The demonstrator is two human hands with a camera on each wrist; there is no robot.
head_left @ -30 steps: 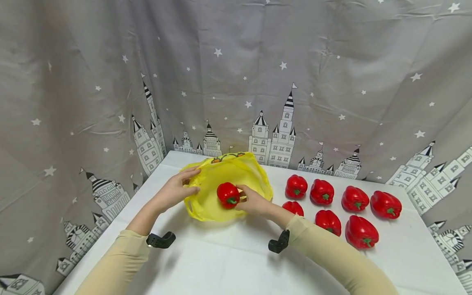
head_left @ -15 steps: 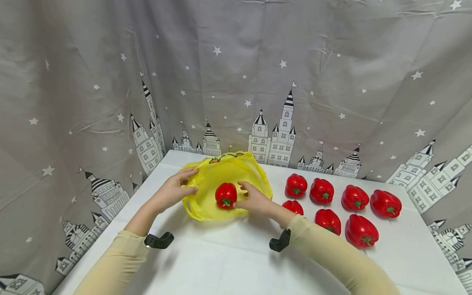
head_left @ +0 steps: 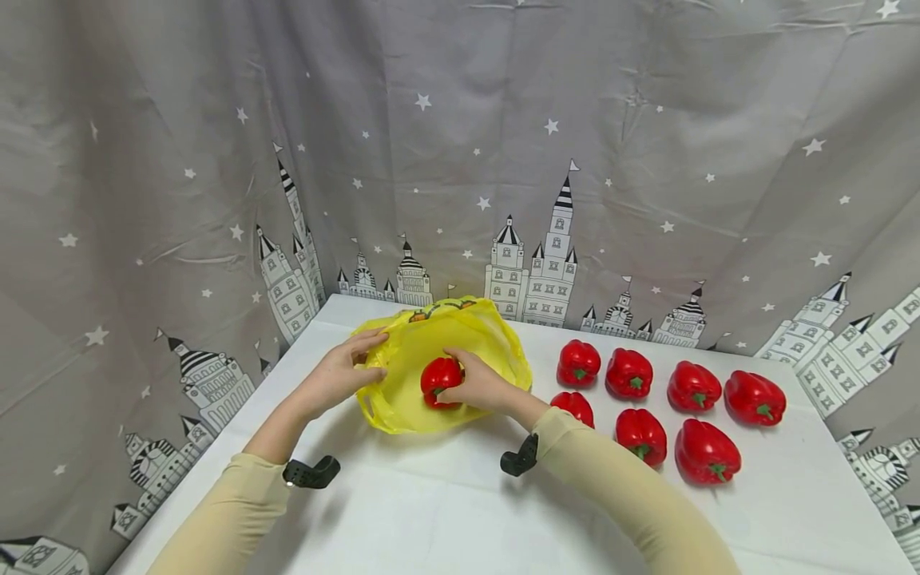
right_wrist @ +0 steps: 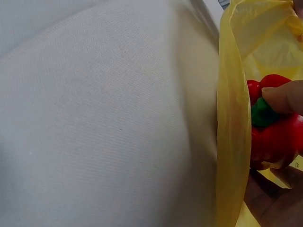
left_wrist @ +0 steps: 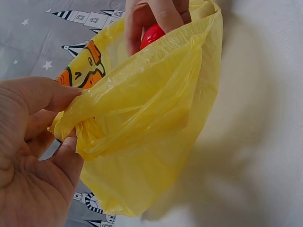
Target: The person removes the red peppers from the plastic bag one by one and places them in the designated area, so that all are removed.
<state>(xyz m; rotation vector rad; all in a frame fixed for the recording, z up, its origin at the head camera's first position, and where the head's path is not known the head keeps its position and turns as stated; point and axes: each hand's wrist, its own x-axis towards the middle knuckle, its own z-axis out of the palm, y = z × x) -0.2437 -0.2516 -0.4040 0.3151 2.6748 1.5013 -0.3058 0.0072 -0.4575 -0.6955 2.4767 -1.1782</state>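
Note:
A yellow plastic bag (head_left: 496, 339) stands on the white table with its mouth spread wide. My left hand (head_left: 338, 371) pinches the bag's left rim between thumb and fingers, and the film (left_wrist: 123, 120) bunches there in the left wrist view. Inside the bag is a red bell pepper (head_left: 435, 377) with a green stem. My right hand (head_left: 476, 387) reaches in over the bag's right side and grips this pepper. In the right wrist view the thumb lies against the green stem (right_wrist: 263, 113), with other fingers under the pepper; the near bag wall hides part of it.
Several more red bell peppers stand to the right in two rows, a back row (head_left: 628, 374) and a front row (head_left: 707, 451). My right forearm passes close by the leftmost front pepper (head_left: 573, 406). A grey castle-print curtain (head_left: 460, 160) hangs behind the table.
My right hand loosened from the pepper in the bag, its fingers spread beside it, then moved left and took hold of it again. My left hand stays on the rim.

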